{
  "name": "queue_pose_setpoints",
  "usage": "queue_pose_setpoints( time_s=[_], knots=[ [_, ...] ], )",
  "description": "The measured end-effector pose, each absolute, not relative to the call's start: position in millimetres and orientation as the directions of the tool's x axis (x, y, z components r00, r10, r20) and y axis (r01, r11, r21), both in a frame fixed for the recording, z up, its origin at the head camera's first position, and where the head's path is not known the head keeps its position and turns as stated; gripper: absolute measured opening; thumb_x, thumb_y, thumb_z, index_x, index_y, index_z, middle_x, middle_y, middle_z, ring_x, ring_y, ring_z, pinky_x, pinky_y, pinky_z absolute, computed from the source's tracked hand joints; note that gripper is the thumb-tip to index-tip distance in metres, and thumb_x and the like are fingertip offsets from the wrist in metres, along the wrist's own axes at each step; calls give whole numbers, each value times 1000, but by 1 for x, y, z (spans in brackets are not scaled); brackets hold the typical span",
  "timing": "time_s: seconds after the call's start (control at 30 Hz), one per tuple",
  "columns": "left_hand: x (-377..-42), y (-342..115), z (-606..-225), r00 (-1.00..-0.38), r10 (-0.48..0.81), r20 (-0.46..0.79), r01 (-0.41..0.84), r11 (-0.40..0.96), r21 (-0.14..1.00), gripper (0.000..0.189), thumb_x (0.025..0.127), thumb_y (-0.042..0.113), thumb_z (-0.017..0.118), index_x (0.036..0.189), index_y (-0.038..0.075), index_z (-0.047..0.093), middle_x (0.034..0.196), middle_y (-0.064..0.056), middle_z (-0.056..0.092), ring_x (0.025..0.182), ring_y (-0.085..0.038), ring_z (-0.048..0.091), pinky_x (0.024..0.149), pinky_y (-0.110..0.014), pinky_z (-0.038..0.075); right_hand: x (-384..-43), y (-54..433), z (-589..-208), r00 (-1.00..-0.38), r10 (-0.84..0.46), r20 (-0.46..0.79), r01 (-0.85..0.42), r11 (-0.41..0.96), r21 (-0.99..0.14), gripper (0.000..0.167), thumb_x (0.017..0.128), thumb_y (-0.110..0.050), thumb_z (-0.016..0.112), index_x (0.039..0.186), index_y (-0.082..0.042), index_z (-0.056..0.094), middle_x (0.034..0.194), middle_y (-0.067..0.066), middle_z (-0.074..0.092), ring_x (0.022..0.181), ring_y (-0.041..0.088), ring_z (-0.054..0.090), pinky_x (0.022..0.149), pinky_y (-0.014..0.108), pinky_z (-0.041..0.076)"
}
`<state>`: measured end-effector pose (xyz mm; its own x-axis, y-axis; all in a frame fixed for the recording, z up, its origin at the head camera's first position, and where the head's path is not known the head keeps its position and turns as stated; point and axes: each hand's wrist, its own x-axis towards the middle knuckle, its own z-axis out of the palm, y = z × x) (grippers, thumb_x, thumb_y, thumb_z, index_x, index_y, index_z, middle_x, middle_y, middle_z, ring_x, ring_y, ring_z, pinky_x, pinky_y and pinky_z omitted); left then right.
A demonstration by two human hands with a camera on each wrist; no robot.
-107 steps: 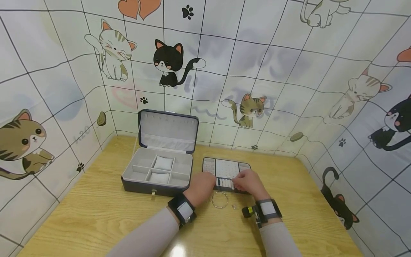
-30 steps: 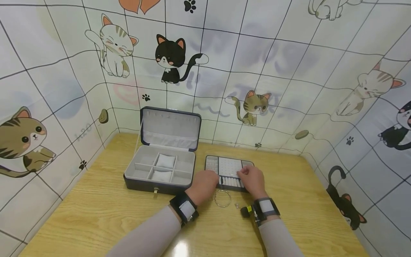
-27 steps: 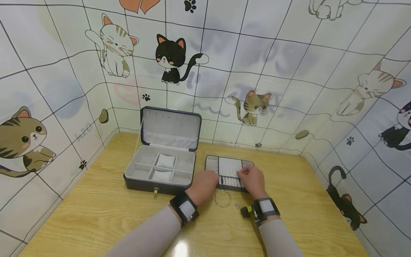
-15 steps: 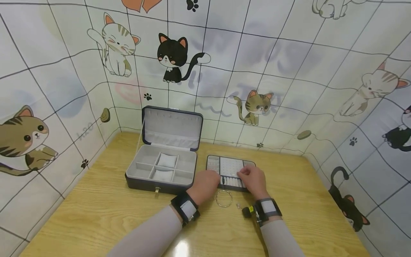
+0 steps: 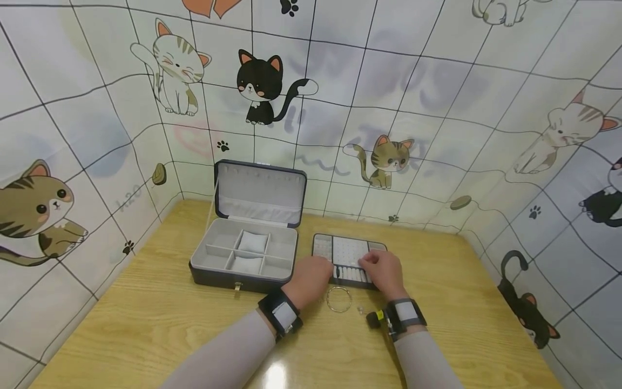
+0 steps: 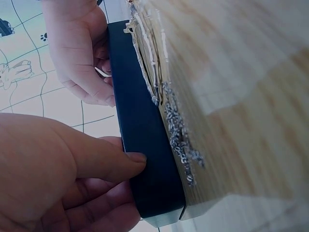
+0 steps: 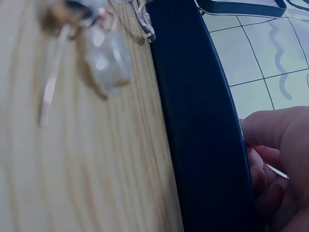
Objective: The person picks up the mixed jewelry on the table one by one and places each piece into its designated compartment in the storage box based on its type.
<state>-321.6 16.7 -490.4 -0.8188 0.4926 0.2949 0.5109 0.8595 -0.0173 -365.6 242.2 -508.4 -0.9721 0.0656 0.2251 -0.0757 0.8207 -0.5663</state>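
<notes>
In the head view my left hand grips the near left corner of a dark-sided jewelry tray. The left wrist view shows its thumb on the tray's outer wall and the fingers curled behind. My right hand has its thumb and forefinger together at the right edge of the white dotted panel, above the ring rolls. Whatever may lie between those fingertips is hidden. On the table before the tray lie a thin bangle, a silver chain and a pearl earring.
A dark jewelry box stands left of the tray, its lid raised. Two small cushions sit in its middle compartments. A cat-print cloth hangs behind and around the wooden table.
My right hand has gone from the right end of the ring rolls up to the panel's edge. Over the last second both hands hold almost the same place.
</notes>
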Motion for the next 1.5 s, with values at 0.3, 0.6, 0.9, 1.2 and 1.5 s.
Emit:
queue_pose_setpoints(
  time_s=[0.3, 0.6, 0.9, 1.2, 1.5],
  knots=[
    [-319, 16, -490, -810, 492, 320, 516, 857, -13, 15, 95, 15, 69, 81, 19, 74, 81, 3, 75, 72, -14, 69, 61, -32, 55, -364, 244, -507, -968, 38, 248, -115, 810, -576, 11, 90, -24, 79, 84, -15, 78, 83, 2, 75, 77, 19, 61, 71, 32, 46],
    [-318, 16, -488, -810, 494, 316, 517, 856, -14, 15, 93, 13, 70, 80, 19, 72, 79, 3, 73, 70, -14, 67, 59, -32, 54, -361, 243, -503, -977, 51, 208, -83, 805, -588, 11, 91, -22, 75, 86, -12, 78, 86, 5, 75, 80, 22, 61, 70, 32, 45],
    [-318, 17, -491, -812, 491, 314, 511, 859, -21, 15, 93, 13, 70, 80, 20, 72, 79, 3, 73, 70, -14, 68, 59, -32, 54, -363, 245, -506, -978, 65, 200, -75, 783, -618, 12, 91, -23, 75, 88, -13, 81, 89, 4, 77, 82, 21, 61, 73, 32, 46],
    [-319, 16, -492, -813, 495, 306, 516, 857, -15, 14, 95, 13, 69, 83, 20, 73, 82, 4, 74, 73, -14, 68, 63, -32, 55, -361, 246, -503, -978, 91, 187, -55, 755, -654, 14, 92, -22, 74, 89, -11, 81, 91, 7, 76, 82, 21, 60, 70, 30, 44],
    [-319, 16, -492, -805, 497, 325, 520, 854, -16, 14, 93, 12, 71, 82, 20, 74, 81, 4, 74, 72, -15, 69, 61, -32, 54, -360, 247, -500, -982, 107, 154, -23, 745, -666, 17, 94, -24, 73, 92, -9, 80, 97, 10, 75, 88, 24, 61, 72, 30, 45]
  ],
)
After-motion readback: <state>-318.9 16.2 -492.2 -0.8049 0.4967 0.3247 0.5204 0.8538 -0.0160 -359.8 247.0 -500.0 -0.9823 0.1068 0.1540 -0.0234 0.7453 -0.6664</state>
